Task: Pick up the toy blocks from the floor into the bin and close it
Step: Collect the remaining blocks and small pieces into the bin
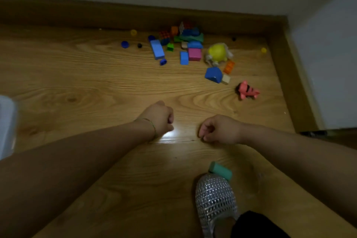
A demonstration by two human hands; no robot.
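A person's two bare forearms reach out over a wooden floor [77, 83] in dim light. The left hand [160, 118] is curled into a fist, knuckles up, with nothing visible in it and a thin bracelet [152, 124] on its wrist. The right hand [218, 129] is just beside it, apart from it, fingers also curled inward and seeming to hold nothing. Both hands are clear of the toys. Well beyond the hands, towards the skirting board [77, 15], toy blocks lie scattered. Straight ahead of the left hand is a long blue block [157, 49], with a small green brick [170, 46] beside it and a heap of mixed blocks [188, 34] against the skirting. Ahead of the gap between the hands are a small blue block [184, 57] and a pink cube [194, 54], touching. Ahead of the right hand are a yellow round toy [217, 52], an orange studded brick [229, 67], and a blue house-shaped block [213, 74] touching a pale wooden cube [226, 79]. A pink striped toy figure [247, 91] lies nearest the right hand, beyond and to its right. Below the right hand, nearer the person, a teal block [221, 170] touches the toe of a silver mesh shoe [214, 197]. Far left of the left hand, the edge of a translucent plastic bin [5, 121] shows; its lid cannot be made out.
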